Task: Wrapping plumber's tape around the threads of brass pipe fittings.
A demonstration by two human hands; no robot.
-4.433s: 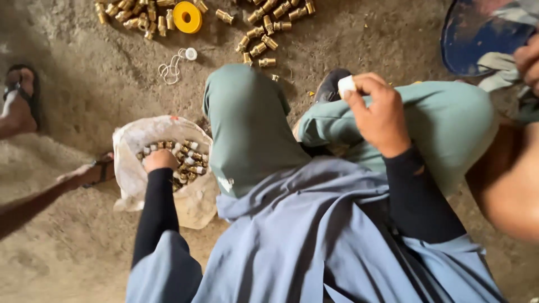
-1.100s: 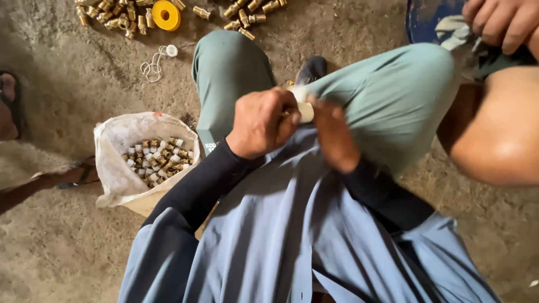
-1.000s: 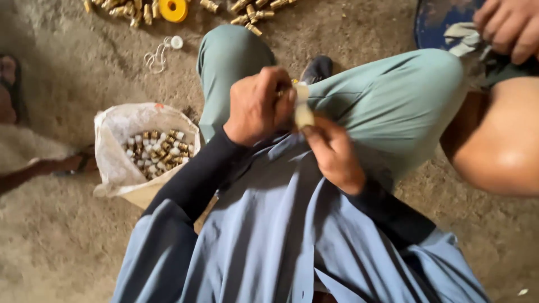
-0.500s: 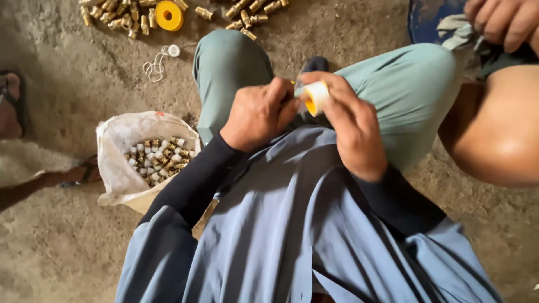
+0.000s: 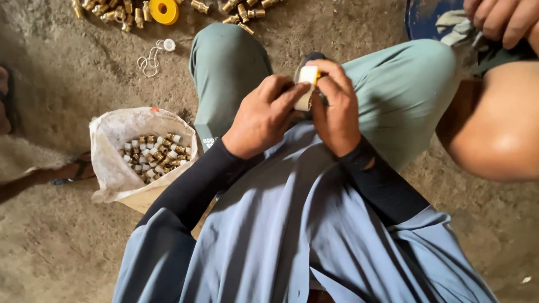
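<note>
The small white tape roll point(image 5: 307, 84) with a yellow core is sitting between both hands, above the person's lap. The left hand point(image 5: 264, 115) is closing on its lower side, thumb lying along it; the right hand point(image 5: 336, 109) is gripping its top with curled fingers. On the floor at left, a white bag point(image 5: 120, 168) is holding brass fittings point(image 5: 157, 157). More fittings are lying near the floor's top edge beside a yellow spool point(image 5: 164, 10).

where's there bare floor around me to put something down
Bare floor lies left of your body, below the white bag of brass fittings. Another bare patch sits between the bag and the white string. It is crowded along the top edge: loose fittings and a yellow roll.
</note>
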